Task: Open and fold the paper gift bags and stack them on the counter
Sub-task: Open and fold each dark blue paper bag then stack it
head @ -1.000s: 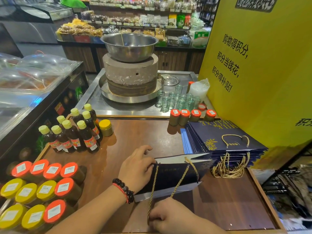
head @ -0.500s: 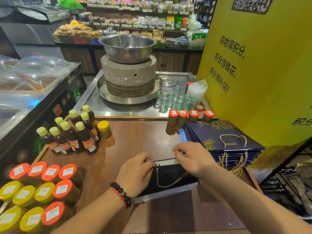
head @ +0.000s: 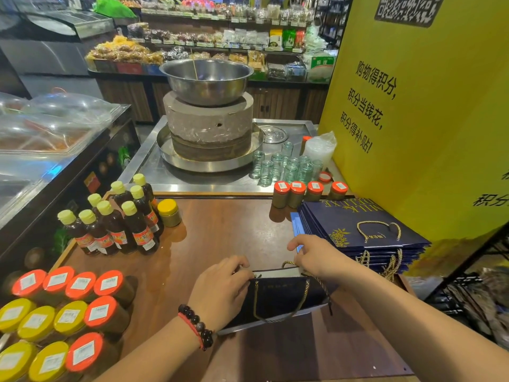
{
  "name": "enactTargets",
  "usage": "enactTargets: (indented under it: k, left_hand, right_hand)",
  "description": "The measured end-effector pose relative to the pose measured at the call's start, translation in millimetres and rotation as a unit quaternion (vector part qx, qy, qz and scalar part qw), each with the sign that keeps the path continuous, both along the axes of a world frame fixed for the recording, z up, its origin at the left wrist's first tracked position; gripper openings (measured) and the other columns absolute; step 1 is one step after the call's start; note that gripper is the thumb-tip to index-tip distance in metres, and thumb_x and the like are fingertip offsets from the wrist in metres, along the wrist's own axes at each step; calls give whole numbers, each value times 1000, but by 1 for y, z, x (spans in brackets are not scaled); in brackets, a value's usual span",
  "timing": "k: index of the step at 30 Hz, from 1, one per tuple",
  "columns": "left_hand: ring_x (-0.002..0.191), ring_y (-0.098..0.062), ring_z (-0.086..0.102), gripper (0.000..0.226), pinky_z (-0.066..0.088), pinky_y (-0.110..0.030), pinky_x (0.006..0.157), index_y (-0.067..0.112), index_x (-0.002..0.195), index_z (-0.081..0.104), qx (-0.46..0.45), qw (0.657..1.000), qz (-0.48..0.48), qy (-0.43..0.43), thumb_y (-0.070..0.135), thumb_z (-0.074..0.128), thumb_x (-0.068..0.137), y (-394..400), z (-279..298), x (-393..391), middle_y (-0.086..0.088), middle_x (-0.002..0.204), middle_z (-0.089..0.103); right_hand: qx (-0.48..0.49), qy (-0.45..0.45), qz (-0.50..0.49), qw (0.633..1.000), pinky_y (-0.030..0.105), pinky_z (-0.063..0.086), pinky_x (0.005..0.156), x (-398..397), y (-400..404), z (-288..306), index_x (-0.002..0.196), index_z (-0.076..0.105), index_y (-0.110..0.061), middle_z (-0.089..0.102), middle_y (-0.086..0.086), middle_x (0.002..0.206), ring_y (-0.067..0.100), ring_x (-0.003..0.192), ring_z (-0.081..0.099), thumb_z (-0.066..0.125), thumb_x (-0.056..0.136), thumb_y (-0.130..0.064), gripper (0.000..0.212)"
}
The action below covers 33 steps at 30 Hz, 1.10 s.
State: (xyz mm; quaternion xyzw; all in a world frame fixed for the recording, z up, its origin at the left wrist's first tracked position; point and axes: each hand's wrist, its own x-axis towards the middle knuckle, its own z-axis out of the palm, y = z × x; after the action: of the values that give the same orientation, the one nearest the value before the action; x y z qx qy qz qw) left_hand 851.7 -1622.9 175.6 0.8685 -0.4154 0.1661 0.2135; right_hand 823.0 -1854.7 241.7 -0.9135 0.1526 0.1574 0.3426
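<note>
Gift bag [head: 278, 299] between both hands

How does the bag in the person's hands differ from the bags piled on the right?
The held bag is pulled open at the mouth, gripped by the left hand and right hand; the stacked bags lie flat, untouched. Its cord handle hangs down its front; the top stacked bag's lies flat. Both are navy with gold cords.

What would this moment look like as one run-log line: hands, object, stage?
left hand: holds bag's left rim | right hand: at right rim by cord handle | navy gift bag: on counter, mouth open | stage: opening | bag stack: right
</note>
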Motion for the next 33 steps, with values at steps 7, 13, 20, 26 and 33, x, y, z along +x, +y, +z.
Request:
enactTargets:
  k: [7,13,20,26,33]
  left_hand:
    - [79,-10,56,26,45,-22,56,25,88,67,1,1000,-9,2,16,79,67,2,-3,2,8,99,59]
    - [82,-9,56,33,46,-23,59,27,100,62,-9,1000,-17,20,15,74,72,2,-6,3,10,102,58]
    - [89,-9,60,45,51,-23,67,29,116,55,15,999,-10,40,19,73,75,4,-9,7,13,104,62]
    - [85,-9,60,28,49,-24,64,33,108,59,32,998,-2,50,23,59,82,3,-9,8,16,97,61]
    - [80,-9,58,24,47,-24,59,34,106,54,53,998,0,47,28,48,83,5,-6,8,15,90,59]
  right_hand:
    - [106,-35,-93,989,27,42,62,4,-12,-7,105,53,-18,67,-1,68,17,64,51,41,90,1,28]
    - [239,-82,-270,929,28,44,52,11,-29,-6,103,57,-11,59,11,73,20,62,50,44,92,8,25]
    - [321,-113,-354,871,26,31,48,6,-53,2,98,52,-11,49,9,68,16,53,39,29,92,9,32]
    - [331,-105,-385,855,25,31,48,2,-62,-4,98,52,-11,48,10,68,16,51,38,27,91,9,33]
    - [377,-122,-416,819,28,32,50,0,-65,-6,99,49,-13,46,11,71,16,53,36,27,94,7,30]
